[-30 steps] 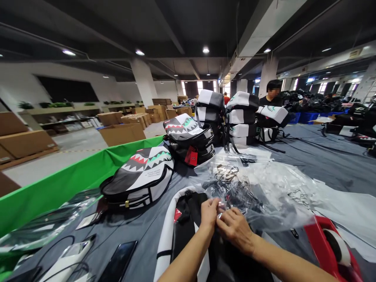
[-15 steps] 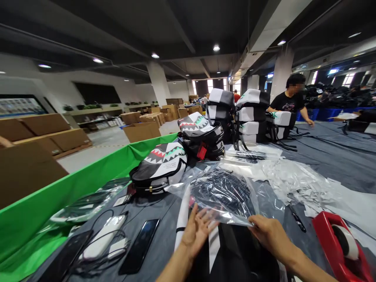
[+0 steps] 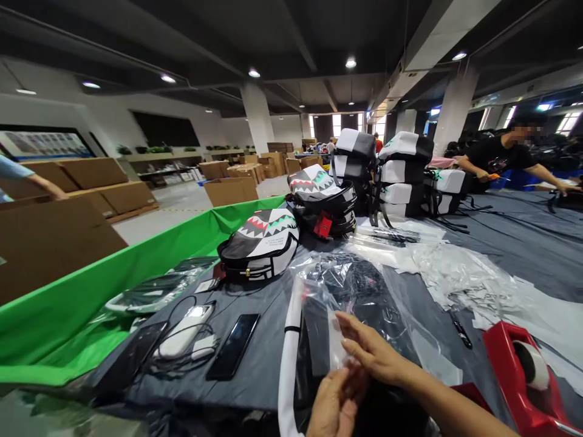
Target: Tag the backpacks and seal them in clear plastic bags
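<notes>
A black and white backpack [image 3: 314, 328] lies in front of me at the table's near edge, its white strip running down the left side. Clear plastic bag film [image 3: 359, 273] covers its upper part. Low over the backpack is my left hand [image 3: 334, 400], fingers curled in at the edge of the film. Just above and right of it, my right hand [image 3: 376, 352] reaches across the film with fingers stretched and thumb apart. The lower part of the backpack is dark and partly hidden by my hands.
A red tape dispenser [image 3: 523, 376] stands at right, near a black pen-like tool [image 3: 461, 331]. Left lie a phone [image 3: 234, 346] and a white power bank [image 3: 184, 332] with cables. Shark-mouth backpacks [image 3: 262, 246] and stacked bags [image 3: 401, 176] stand behind. A co-worker [image 3: 505, 155] leans at far right.
My right hand has left the film's right edge and moved left over the backpack. My left hand has dropped lower and curled its fingers. The view has shifted, and an arm appears at far left.
</notes>
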